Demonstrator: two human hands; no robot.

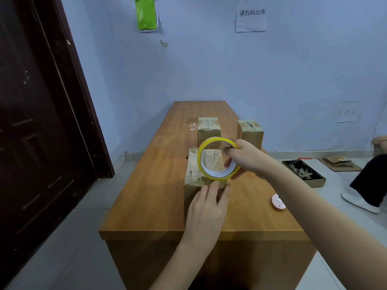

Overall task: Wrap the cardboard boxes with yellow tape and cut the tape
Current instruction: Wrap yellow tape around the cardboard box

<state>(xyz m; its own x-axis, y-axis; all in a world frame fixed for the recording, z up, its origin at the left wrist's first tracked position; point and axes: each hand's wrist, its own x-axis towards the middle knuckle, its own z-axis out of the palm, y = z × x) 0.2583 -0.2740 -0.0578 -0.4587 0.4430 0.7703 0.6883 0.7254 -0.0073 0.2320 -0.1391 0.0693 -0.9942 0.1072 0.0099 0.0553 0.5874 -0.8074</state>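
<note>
Two hands work over the near brown cardboard box [195, 174]: the right hand [244, 156] grips the yellow tape roll [217, 159] above it, while the left hand [206, 208] rests flat-fingered on its near edge, perhaps pressing tape. Two more taped cardboard boxes [209, 130] stand farther along the wooden bench [150, 185]; a small pink round cutter [278, 201] lies right.

Small packing or stockroom: taped cardboard boxes [209, 127] on wooden table [146, 185], handwritten wall notices [251, 19].
</note>
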